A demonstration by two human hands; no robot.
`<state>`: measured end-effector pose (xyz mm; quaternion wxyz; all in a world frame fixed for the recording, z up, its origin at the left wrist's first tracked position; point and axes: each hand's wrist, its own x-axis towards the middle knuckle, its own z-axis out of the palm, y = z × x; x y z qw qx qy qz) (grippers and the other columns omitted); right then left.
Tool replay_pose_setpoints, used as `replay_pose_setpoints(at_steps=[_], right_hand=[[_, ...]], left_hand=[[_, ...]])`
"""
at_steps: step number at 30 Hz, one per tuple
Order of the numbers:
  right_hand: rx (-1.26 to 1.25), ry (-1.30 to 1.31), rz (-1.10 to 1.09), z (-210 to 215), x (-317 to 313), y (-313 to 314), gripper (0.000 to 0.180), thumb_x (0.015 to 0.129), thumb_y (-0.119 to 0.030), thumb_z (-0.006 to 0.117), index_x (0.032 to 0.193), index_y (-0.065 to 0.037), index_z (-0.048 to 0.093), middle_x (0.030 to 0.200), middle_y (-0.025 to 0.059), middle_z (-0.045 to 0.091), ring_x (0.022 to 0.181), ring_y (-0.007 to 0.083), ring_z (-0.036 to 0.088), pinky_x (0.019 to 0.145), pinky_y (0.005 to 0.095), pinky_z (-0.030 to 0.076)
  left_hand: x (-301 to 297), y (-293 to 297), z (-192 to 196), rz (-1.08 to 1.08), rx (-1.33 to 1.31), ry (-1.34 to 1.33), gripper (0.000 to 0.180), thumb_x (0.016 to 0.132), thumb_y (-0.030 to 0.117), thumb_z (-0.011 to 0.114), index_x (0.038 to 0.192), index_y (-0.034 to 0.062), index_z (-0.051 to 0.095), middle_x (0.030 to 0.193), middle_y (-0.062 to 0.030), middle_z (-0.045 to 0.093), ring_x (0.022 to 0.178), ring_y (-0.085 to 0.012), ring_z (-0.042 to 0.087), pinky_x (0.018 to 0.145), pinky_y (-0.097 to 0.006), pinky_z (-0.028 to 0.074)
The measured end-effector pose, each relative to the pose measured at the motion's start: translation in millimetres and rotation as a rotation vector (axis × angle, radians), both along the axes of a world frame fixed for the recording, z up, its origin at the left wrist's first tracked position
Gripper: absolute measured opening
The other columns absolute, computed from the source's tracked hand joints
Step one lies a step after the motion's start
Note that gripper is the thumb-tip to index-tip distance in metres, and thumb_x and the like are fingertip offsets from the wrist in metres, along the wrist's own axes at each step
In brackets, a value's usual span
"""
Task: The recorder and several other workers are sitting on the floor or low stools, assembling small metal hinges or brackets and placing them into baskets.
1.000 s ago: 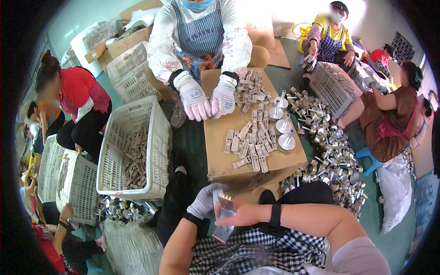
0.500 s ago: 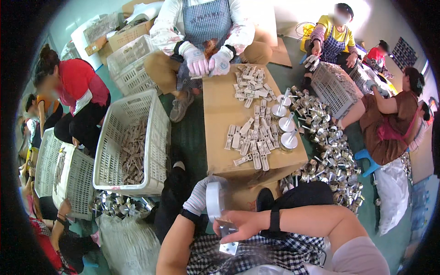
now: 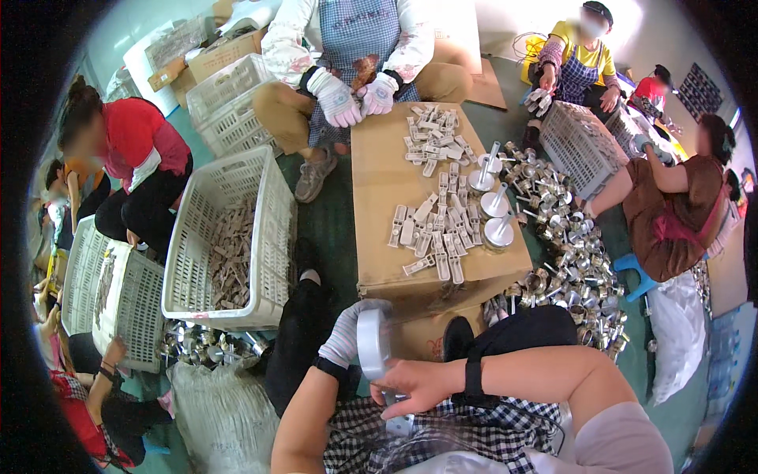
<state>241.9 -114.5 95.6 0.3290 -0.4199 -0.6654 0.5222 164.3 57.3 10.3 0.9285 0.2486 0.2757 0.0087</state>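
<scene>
The person's left hand wears a white knit glove with a dark cuff band at the wrist. The right hand is bare, with a black strap around the wrist. A black-and-white checked apron covers the lap, black trousers and a black shoe show beyond it, and a pale sleeve covers the right upper arm.

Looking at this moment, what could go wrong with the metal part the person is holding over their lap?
1. The round metal part is pinched between the gloved left hand and the bare right hand above the lap; a slip would likely drop it among the loose metal pieces on the floor.
2. The bare hand may get nicked on a metal edge.
3. The small white clips lie near the cardboard box's edge and might slide off.
</scene>
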Motion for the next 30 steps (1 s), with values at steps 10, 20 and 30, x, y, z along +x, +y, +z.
replay_pose_setpoints(at_steps=[10, 20, 30], right_hand=[[0.063, 0.020, -0.054, -4.4, -1.7, 1.0, 0.026, 0.080, -0.026, 0.069, 0.088, -0.006, 0.055, 0.073, 0.0082, 0.058, 0.068, 0.0236, 0.058, 0.066, 0.0349, 0.044], [-0.047, 0.018, -0.012, -3.3, -0.6, 2.4, 0.025, 0.081, -0.025, 0.069, 0.088, -0.005, 0.055, 0.076, 0.0078, 0.056, 0.071, 0.0212, 0.055, 0.067, 0.0340, 0.043], [0.017, 0.034, -0.053, 1.0, -1.0, 0.3, 0.026, 0.080, -0.026, 0.069, 0.086, -0.006, 0.054, 0.071, 0.0065, 0.055, 0.067, 0.0195, 0.056, 0.065, 0.0332, 0.044]], left_hand=[[-0.6, 4.3, -10.8, -0.011, -0.021, 0.046, 0.022, 0.087, 0.011, 0.053, 0.102, -0.0011, 0.064, 0.084, -0.0105, 0.065, 0.071, -0.0212, 0.063, 0.068, -0.034, 0.054], [-0.9, 8.8, -29.1, -0.053, -0.071, -0.023, 0.022, 0.088, 0.011, 0.050, 0.102, -0.0005, 0.064, 0.084, -0.0112, 0.066, 0.072, -0.0215, 0.063, 0.068, -0.033, 0.054], [1.1, 3.7, -15.3, -0.030, 0.066, -0.008, 0.026, 0.090, 0.017, 0.050, 0.107, 0.0007, 0.062, 0.087, -0.0105, 0.065, 0.072, -0.0215, 0.062, 0.067, -0.034, 0.054]])
